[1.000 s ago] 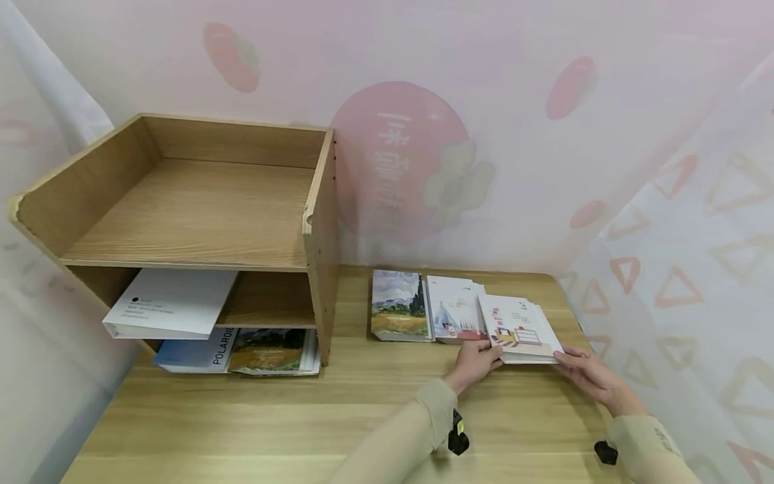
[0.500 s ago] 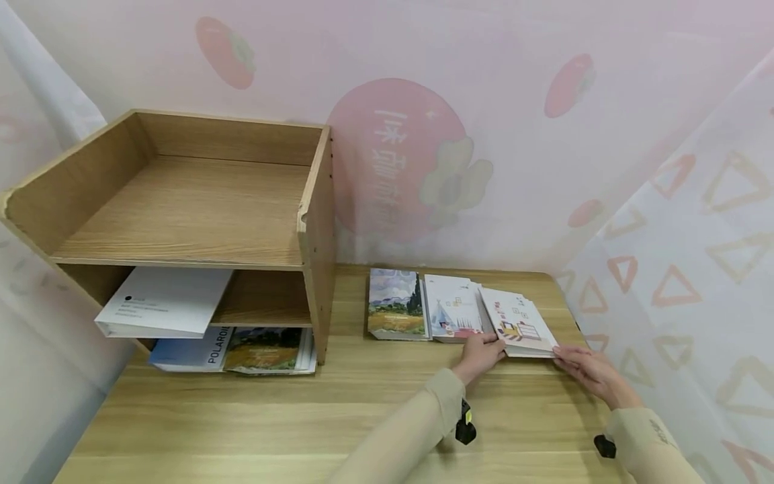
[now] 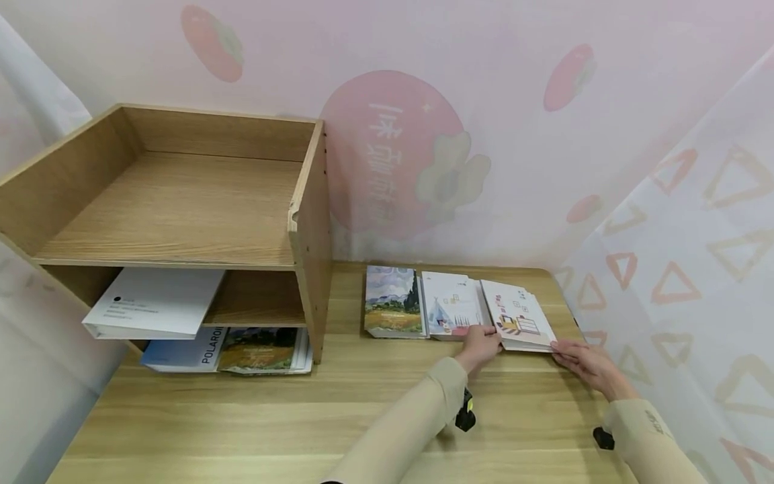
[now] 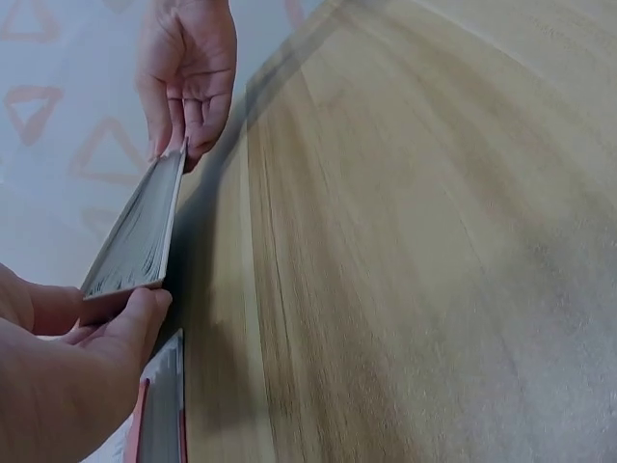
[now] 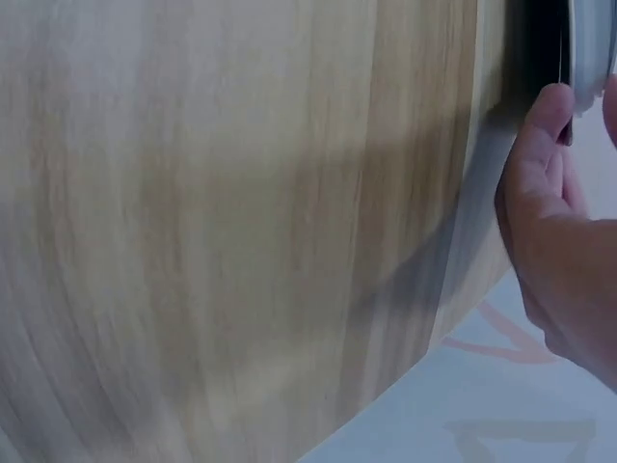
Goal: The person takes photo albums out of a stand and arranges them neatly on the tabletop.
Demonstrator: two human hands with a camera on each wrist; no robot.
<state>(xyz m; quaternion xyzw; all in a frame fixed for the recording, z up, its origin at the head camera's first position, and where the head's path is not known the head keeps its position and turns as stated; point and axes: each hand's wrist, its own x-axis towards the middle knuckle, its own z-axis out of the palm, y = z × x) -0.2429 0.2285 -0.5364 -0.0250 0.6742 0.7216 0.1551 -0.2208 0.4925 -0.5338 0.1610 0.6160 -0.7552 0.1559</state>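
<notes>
A white illustrated book (image 3: 519,316) with a yellow and red picture on its cover is at the right end of a row on the table. My left hand (image 3: 480,348) pinches its near left corner between thumb and fingers. At the near right corner my right hand (image 3: 592,366) pinches it too. In the left wrist view, its grey page edges (image 4: 140,231) face the camera, and a gap with shadow shows under it. Just left lies another white book (image 3: 450,306) with a tent picture. Beyond that is a landscape-painting book (image 3: 393,302).
On the left stands a wooden shelf unit (image 3: 311,235). A white binder (image 3: 157,302) juts from its middle level. Below it, a blue-and-white POLAROID book (image 3: 184,349) and another painting-covered book (image 3: 260,349) stick out. The wooden table (image 3: 242,430) meets a printed curtain wall behind and at right.
The illustrated book has moved back and slightly right, away from the tent book, with both hands keeping hold of its near corners. The view has shifted a little.
</notes>
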